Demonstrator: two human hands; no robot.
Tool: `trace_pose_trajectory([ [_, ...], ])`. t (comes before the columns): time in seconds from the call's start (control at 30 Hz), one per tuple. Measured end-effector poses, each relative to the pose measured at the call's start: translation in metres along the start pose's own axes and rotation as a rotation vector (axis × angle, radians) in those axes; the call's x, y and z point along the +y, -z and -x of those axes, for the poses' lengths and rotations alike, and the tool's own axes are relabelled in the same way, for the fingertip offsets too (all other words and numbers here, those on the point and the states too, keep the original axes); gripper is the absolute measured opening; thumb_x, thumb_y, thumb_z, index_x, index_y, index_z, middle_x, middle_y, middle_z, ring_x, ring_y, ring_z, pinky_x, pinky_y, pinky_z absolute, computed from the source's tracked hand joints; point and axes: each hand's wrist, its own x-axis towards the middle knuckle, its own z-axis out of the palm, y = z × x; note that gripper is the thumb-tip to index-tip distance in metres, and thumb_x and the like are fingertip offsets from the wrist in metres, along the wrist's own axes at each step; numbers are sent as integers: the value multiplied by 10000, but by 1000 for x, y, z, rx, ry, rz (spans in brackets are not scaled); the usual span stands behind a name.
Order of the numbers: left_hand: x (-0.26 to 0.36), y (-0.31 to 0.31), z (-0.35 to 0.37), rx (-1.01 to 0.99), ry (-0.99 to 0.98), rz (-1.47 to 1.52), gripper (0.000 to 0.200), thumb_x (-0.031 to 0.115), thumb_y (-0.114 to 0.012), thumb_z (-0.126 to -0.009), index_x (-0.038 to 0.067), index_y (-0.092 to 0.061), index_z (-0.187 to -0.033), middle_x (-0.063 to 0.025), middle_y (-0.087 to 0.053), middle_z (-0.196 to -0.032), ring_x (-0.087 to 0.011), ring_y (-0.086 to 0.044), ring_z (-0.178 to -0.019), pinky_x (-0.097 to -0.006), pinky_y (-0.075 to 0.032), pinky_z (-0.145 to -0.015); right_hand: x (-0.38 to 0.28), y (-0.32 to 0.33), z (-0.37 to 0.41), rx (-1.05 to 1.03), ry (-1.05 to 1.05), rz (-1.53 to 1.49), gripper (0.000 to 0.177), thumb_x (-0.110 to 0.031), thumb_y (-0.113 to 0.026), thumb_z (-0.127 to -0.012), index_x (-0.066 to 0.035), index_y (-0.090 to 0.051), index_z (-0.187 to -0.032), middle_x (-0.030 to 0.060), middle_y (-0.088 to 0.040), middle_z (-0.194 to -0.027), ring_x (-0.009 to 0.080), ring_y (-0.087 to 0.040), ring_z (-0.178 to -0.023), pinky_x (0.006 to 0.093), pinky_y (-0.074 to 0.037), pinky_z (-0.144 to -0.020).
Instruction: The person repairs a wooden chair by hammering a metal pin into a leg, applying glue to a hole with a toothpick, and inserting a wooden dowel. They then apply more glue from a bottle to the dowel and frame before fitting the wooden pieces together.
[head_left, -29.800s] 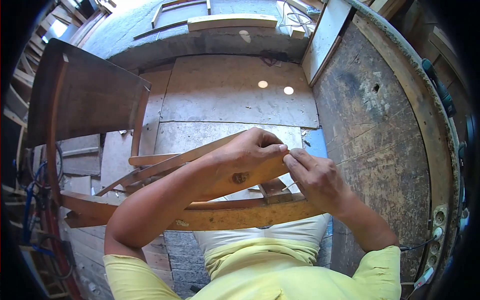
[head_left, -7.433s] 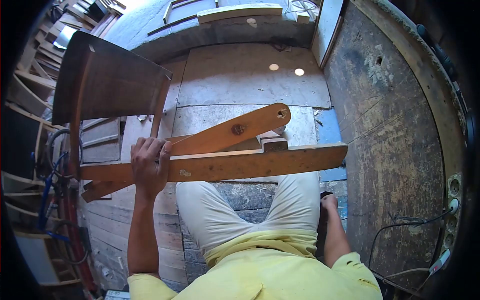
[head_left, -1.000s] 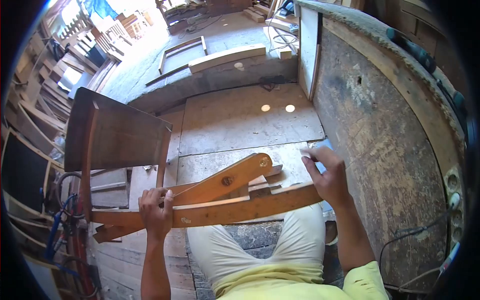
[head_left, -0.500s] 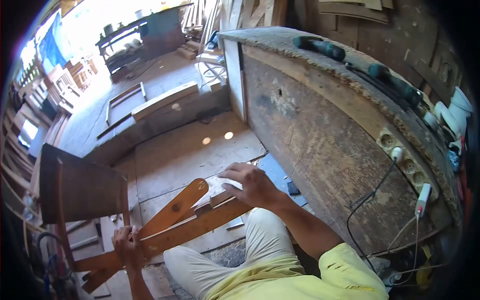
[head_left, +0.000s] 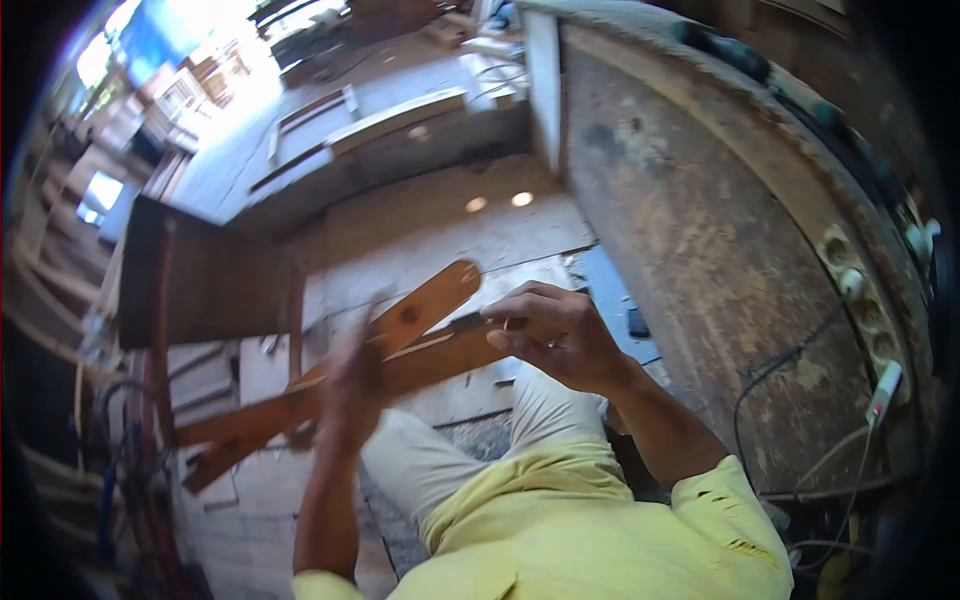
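A long orange-brown wooden board (head_left: 430, 368) slants across in front of my knees. Behind it, at an angle, lies a second wooden piece with a rounded end (head_left: 445, 290) and a dark knot. My right hand (head_left: 570, 338) is at the board's upper right end, its thumb and fingers curled together; whatever is between them is too small or hidden to name. My left hand (head_left: 355, 385) is over the middle of the board, smeared by motion, so its fingers do not show clearly. A dark brown wooden panel on legs (head_left: 205, 280) stands at the boards' left end.
A tall worn wooden bench (head_left: 690, 230) borders the right side, with a socket strip (head_left: 868, 310) and plugged-in cables on it. Power tools (head_left: 725, 50) lie along its top. Ahead are a raised step (head_left: 390, 165) and a wooden frame (head_left: 305, 130) on the floor.
My left hand has moved up and right along the board. My right hand has lifted and curled its fingers more. The view has tipped downward and shifted left.
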Motion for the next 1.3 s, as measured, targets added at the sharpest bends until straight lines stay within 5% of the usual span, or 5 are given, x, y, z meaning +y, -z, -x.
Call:
trace_pose_trajectory([
  [0.33,66,-26,-6,-47,-405,295,688,18,-542,-872,7,-189,-1462,-216,-583,-1011,-372,-566,-962,-440,-445,-876,3,-39,13,41,-235,-669,176,-45,-685,-855,27,-666,-1014,99,-666,-964,118,-631,-869,256,-531,-799],
  [0.5,47,-19,4,-85,-50,523,543,94,-619,-874,47,-409,-1372,-149,-608,-1018,-309,-575,-972,-392,-447,-897,4,-28,2,300,-374,-604,113,-106,-603,-924,-2,-630,-957,93,-670,-829,130,-627,-710,262,-505,-642],
  [0.73,19,-23,7,206,-211,243,402,154,-678,-834,50,-563,-1204,-106,-619,-1025,-267,-562,-968,-370,-446,-881,15,-21,-10,307,-349,-706,78,-84,-581,-926,-12,-607,-942,98,-668,-841,132,-639,-709,259,-530,-679],
  [1.03,-28,-34,-17,330,-9,-209,393,370,-560,-913,45,-622,-1124,-128,-624,-1093,-285,-535,-1098,-435,-318,-1009,55,-27,-33,215,-77,163,62,-53,-634,-870,-19,-616,-919,107,-695,-830,180,-699,-789,289,-543,-732],
  [1.3,-27,-36,-22,205,67,-253,406,399,-514,-931,40,-642,-1074,-132,-655,-1046,-285,-586,-1013,-438,-328,-1003,69,-35,-46,96,-113,162,65,-49,-640,-864,-15,-613,-912,116,-690,-817,198,-699,-768,299,-546,-722],
])
